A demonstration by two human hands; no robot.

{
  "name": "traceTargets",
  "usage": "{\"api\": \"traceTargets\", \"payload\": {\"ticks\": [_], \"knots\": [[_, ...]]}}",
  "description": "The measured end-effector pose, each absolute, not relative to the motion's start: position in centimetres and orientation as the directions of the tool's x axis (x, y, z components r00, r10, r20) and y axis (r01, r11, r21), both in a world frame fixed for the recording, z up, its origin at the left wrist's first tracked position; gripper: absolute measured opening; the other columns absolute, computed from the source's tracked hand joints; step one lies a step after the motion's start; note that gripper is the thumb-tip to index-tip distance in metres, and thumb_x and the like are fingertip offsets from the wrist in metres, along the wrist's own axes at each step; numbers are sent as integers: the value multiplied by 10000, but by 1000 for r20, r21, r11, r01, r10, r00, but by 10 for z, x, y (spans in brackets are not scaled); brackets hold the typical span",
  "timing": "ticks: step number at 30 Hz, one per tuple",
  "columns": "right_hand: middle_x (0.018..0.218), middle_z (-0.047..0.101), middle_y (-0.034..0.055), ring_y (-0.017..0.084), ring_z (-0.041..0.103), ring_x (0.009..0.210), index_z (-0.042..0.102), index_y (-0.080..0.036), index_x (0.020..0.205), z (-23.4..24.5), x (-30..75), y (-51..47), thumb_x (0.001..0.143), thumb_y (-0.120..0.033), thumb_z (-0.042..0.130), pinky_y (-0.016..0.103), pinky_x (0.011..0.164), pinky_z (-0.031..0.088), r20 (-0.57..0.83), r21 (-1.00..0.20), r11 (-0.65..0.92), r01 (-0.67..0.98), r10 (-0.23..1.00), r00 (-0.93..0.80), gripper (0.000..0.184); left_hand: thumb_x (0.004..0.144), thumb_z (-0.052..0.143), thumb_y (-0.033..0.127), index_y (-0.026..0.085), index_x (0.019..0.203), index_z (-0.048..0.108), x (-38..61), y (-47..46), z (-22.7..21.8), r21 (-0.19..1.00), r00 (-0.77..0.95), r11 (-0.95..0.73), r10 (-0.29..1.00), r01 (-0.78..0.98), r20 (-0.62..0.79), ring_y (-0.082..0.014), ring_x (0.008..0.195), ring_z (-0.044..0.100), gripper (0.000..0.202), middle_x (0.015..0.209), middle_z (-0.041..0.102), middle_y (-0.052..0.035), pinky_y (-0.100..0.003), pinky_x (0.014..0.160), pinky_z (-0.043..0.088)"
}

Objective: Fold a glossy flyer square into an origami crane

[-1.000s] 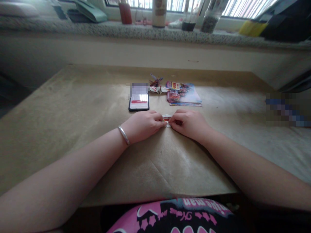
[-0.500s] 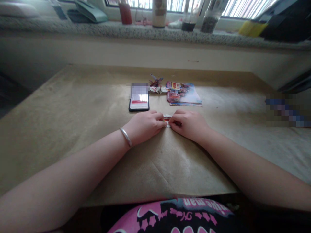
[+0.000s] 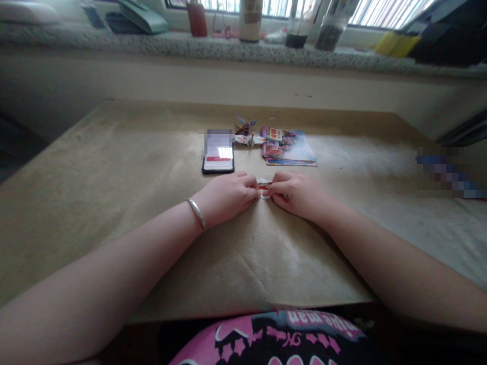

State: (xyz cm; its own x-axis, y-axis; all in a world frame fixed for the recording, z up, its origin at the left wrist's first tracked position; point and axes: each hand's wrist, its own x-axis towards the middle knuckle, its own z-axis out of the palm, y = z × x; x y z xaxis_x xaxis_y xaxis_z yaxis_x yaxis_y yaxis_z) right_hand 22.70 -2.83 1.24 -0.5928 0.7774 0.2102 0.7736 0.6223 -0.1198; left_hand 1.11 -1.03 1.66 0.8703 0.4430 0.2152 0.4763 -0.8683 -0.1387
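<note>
My left hand [image 3: 225, 196] and my right hand [image 3: 297, 193] meet at the middle of the brown paper-covered table [image 3: 114, 167]. Both pinch a small folded piece of printed paper [image 3: 263, 187], red and white, held low against the table surface. Fingers of both hands are curled closed around it, hiding most of the piece. A silver bangle [image 3: 197, 213] circles my left wrist.
A phone [image 3: 218, 157] lies face up just beyond my left hand. A folded paper crane [image 3: 244, 133] and a stack of colourful leaflets [image 3: 289, 148] lie behind it. Jars and bottles line the stone windowsill [image 3: 228, 48] at the back.
My hands stay together on the folded paper; the right hand's fingers have shifted slightly, pressing closer over the piece. Nothing else moved.
</note>
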Motion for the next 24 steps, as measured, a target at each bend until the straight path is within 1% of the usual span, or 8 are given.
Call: {"api": "traceTargets", "payload": {"ticks": [4,8,11,14,17,24], "knots": [[877,680,36,147,581,730,744,-248,860,16,230,-27,844,-237,513,270,585,318,188,-120,622,774,779,-598,233,873,525,183,163,868,728,10,-9,15,-74,853,-866,468,495,230,-157,800,595,203,886,660,-68,-276,738,496],[879,690,23,156,597,746,750,-262,866,18,233,-27,825,-236,529,272,574,310,171,-103,617,780,783,-598,226,869,520,180,157,839,728,10,-11,17,-74,851,-862,476,502,223,-156,793,594,211,873,659,-73,-276,735,497],[864,694,21,153,601,731,757,-267,852,20,235,-26,814,-224,539,270,577,322,170,-113,622,775,781,-601,225,867,515,168,146,817,724,11,-13,20,-82,850,-857,485,509,207,-162,782,593,216,861,659,-77,-284,728,497],[869,699,17,146,603,721,763,-274,848,21,238,-25,809,-224,549,265,593,342,180,-140,624,769,779,-600,224,858,517,157,142,817,721,10,-13,23,-80,854,-860,482,504,197,-155,768,590,209,849,655,-77,-279,729,496],[876,706,17,150,612,738,767,-273,846,20,240,-25,804,-224,552,263,599,354,179,-159,624,765,780,-599,225,841,522,146,147,810,722,7,-11,25,-76,857,-859,491,506,155,-150,762,589,202,843,653,-71,-274,739,497],[883,713,7,152,624,737,772,-271,846,21,245,-24,791,-214,553,264,603,374,168,-164,629,760,777,-607,232,848,527,166,170,853,737,2,-9,25,-57,855,-856,506,514,115,-153,791,588,210,892,659,-63,-273,760,493]]}}
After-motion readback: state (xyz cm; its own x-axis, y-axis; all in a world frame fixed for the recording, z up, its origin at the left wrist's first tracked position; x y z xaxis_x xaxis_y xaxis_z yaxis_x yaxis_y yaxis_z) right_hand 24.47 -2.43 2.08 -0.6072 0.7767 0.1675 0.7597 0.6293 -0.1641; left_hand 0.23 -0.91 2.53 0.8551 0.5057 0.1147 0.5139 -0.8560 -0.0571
